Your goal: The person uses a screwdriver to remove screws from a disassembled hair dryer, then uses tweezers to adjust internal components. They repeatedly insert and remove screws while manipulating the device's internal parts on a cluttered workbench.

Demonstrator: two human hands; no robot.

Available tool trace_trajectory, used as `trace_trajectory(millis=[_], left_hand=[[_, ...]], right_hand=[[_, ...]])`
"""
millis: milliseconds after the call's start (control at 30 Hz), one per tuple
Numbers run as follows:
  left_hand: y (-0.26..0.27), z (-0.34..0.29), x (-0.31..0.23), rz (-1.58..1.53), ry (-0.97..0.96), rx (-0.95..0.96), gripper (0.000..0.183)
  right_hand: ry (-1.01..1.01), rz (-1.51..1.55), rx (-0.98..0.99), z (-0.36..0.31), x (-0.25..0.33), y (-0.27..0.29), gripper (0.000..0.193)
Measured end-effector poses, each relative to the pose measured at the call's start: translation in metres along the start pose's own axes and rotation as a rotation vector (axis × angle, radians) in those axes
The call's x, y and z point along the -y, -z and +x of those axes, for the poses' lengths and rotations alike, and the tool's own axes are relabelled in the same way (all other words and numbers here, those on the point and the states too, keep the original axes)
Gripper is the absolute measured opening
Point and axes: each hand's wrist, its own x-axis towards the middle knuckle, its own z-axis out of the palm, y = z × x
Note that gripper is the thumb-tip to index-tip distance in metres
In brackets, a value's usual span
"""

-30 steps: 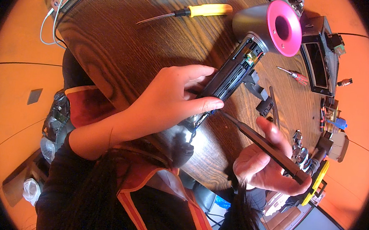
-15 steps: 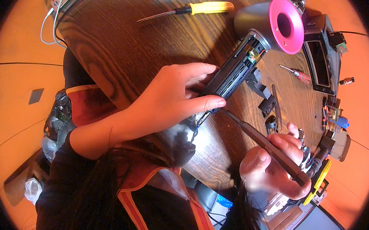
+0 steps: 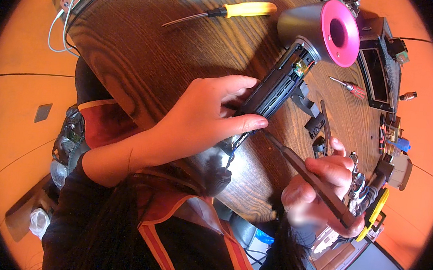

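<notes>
My left hand (image 3: 203, 106) is wrapped round the handle of a hair dryer (image 3: 275, 91), thumb on its near side. That handle is opened up, showing black inner parts and a small circuit board near the head. The dryer's grey head with its pink ring (image 3: 347, 31) lies at the far end, and a dark cord runs from the lower end. In my right hand (image 3: 331, 180) a slim dark screwdriver (image 3: 300, 163) is gripped, its back end against the palm side. Its thin tip meets the handle's lower end beside my left thumb; the exact contact point is hidden.
A yellow-handled screwdriver (image 3: 248, 9) lies on the wooden table (image 3: 147, 50) at the far side. Loose black parts (image 3: 313, 122) and a red screwdriver (image 3: 355, 89) lie to the right. Beyond stands a dark box-shaped device (image 3: 374, 71).
The hair dryer has shifted very slightly to the right with my left hand. The fingers of my right hand have moved a little along the screwdriver, which stays at the handle's lower end.
</notes>
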Motion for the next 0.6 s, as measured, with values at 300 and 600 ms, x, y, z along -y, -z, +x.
trace_trajectory(millis=[300, 600], left_hand=[[-0.001, 0.0, 0.001, 0.006, -0.006, -0.002, 0.033], [-0.001, 0.0, 0.003, 0.01, -0.029, -0.008, 0.032]], right_hand=[[-0.346, 0.412, 0.129, -0.002, 0.01, 0.004, 0.036], [-0.361, 0.675, -0.109, 0.004, 0.009, -0.007, 0.035]])
